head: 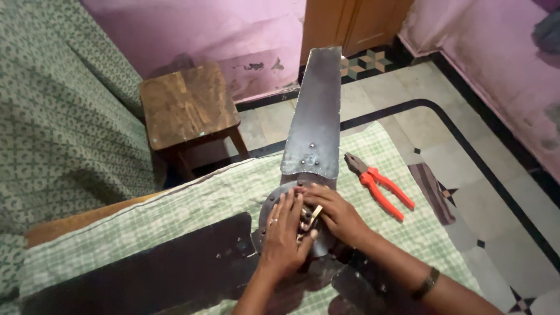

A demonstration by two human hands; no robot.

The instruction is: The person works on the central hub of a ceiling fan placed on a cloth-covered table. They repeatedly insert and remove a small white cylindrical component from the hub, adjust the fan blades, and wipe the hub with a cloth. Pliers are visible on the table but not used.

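Note:
A dark ceiling fan lies on a checked green cloth (175, 204). Its round motor hub (271, 204) sits under both my hands. One long blade (315, 111) points away from me, another blade (146, 268) runs to the left. My left hand (283, 233), with a ring on one finger, rests flat on the hub. My right hand (332, 213) lies beside it, fingers on the hub's centre around a small light-coloured part (315, 214). A band is on my right wrist.
Red-handled pliers (379, 184) lie on the cloth right of the hub. A small wooden stool (186, 105) stands behind the table on a tiled floor. A green patterned cloth hangs at the left. Pink walls and a wooden door close the back.

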